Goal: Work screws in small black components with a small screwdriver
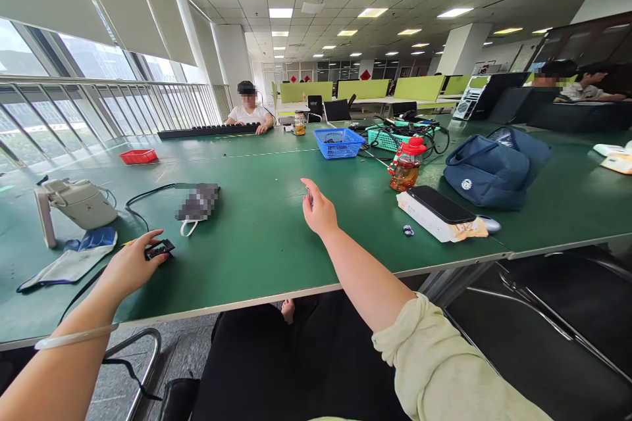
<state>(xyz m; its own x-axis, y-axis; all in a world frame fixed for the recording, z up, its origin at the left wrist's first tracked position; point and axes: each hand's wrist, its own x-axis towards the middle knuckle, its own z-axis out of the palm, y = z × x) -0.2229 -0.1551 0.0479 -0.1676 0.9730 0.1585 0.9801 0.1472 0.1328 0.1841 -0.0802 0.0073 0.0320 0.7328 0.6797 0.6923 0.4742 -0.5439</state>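
My left hand (129, 266) rests low over the green table (257, 230) with thumb and fingers around a small black box-like piece (160, 250). My right hand (320, 210) is raised above the middle of the table, thumb near the bent fingers. Between them shows a glint of something small and dark, too hidden to name. A blue-and-white work glove (74, 260) lies left of my left hand. Beyond that hand is a dark, blurred-out pouch-like thing (198, 202) with a white loop. Right of my right hand lies a small dark-and-white piece (407, 230).
At left stand a cream jug-like bottle (81, 204) and a red tray (138, 156). Farther back are a blue basket (338, 143) and green basket (388, 139) with cables. A red-capped bottle (406, 168), phone (441, 204) and navy bag (486, 171) stand right. A person sits opposite.
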